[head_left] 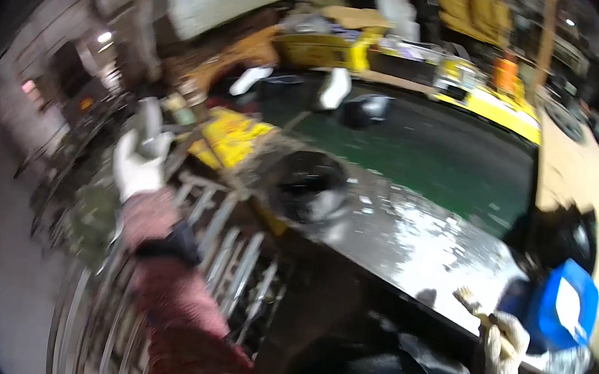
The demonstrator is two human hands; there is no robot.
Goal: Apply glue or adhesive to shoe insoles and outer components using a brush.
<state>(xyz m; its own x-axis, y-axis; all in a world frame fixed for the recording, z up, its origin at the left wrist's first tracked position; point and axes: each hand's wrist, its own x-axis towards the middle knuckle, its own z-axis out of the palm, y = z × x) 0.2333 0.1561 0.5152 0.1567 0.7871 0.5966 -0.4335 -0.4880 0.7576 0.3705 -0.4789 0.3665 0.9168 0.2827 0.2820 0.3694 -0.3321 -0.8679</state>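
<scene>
My left hand point(139, 166), in a white glove, reaches out at the left over a metal rack point(216, 225). A grey oblong piece point(149, 121) sticks up from its fingers; blur hides its kind. My right hand point(504, 352), in a knitted glove, is closed at the lower right round a short pale tool that looks like a brush point(469, 300). The tool's tan head points toward the shiny metal plate point(413, 238) on the bench. On the plate's left part stands a round black container point(307, 188), its inside dark.
A blue plastic container point(567, 306) and a black bag point(566, 238) stand near my right hand. Behind the plate lies a dark green surface point(438, 155). Yellow trays point(316, 51), an orange bottle point(506, 74) and a white cabinet point(236, 0) line the back.
</scene>
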